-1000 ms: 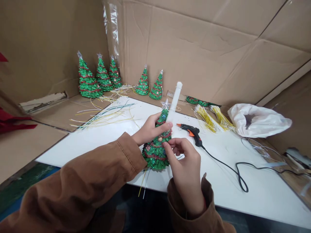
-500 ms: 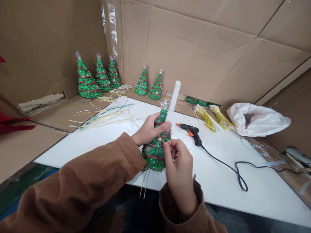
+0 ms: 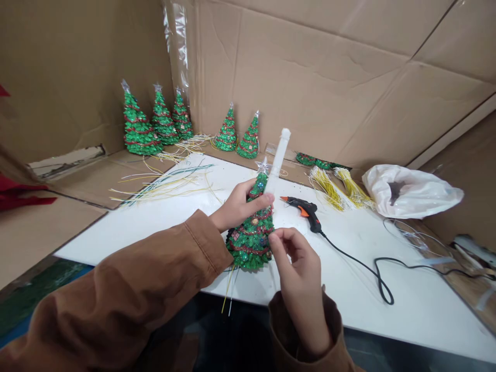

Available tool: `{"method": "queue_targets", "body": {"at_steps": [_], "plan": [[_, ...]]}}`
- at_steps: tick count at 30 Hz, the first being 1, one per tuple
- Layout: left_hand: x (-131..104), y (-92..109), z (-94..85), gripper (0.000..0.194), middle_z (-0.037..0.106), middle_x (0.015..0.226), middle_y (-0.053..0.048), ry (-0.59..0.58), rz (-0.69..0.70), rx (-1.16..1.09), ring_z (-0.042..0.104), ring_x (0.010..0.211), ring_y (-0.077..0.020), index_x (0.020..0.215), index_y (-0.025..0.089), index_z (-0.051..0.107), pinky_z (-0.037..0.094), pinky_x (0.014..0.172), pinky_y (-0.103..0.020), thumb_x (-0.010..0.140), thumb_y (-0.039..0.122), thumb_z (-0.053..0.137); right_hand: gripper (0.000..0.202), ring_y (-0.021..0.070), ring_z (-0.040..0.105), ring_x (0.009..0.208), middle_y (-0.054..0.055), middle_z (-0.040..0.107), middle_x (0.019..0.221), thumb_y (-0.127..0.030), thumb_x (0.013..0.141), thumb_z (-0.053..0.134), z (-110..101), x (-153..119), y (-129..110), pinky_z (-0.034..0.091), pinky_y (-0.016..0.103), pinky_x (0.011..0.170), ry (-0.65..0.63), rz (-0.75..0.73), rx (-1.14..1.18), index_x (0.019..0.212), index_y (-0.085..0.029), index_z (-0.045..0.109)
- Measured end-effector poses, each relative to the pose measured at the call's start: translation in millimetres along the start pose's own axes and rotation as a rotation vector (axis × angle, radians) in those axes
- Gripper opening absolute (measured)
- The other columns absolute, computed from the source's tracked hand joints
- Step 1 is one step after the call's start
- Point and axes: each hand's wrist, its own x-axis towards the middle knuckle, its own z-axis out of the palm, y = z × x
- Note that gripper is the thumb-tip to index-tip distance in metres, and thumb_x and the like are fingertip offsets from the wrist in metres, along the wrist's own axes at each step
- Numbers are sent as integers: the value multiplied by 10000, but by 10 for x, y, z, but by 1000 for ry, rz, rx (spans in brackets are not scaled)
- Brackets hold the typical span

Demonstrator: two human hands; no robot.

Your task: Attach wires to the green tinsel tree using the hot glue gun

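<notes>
My left hand (image 3: 246, 206) is closed around the upper part of a small green Christmas tree (image 3: 251, 243) with red garlands and a clear star on top. A white plastic tube (image 3: 279, 160) rises beside the star, its lower end under my left thumb. Thin yellow and white wires (image 3: 228, 289) hang below the tree's base. At the tree's lower right edge is my right hand (image 3: 296, 253), thumb and forefinger pinched together; what lies between them is too small to make out. A black and orange glue gun (image 3: 306, 209) rests on the white board (image 3: 341, 258) to the right.
Several finished-looking trees (image 3: 139, 126) stand along the cardboard walls at the back. Loose wires (image 3: 166, 183) are spread at left. Bundles of yellow wires (image 3: 329, 188) lie near a white plastic bag (image 3: 414, 191). The glue gun's black cord (image 3: 356, 258) loops across the board's right side.
My right hand has shifted right and slightly down, from the front of the tree to its right edge. My left hand keeps its hold, nearly still.
</notes>
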Motion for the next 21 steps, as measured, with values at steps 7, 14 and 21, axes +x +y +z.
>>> {"method": "queue_targets", "body": {"at_steps": [7,14,21], "plan": [[-13,7,8,357,604,699,-17,-16,-1,-23,562,599,-115,800,145,505,448,557,-238,755,480,621,124,128,454,637,-5,517,703,-259,860,527,145,52,10,380,271,587,139,-196,-239,770,-185,569],[-11,-22,9,364,601,701,-15,21,1,22,557,615,-117,790,151,502,444,559,-237,761,497,609,149,149,478,669,17,537,739,-236,896,431,156,64,-28,385,297,616,80,-246,-410,811,-190,544],[-6,-67,-6,342,596,693,-14,-5,-30,-89,560,584,-113,815,148,498,439,536,-234,765,464,620,168,124,437,614,-17,458,696,-297,900,395,135,-4,-57,373,252,553,5,-96,-210,766,-210,443]]}}
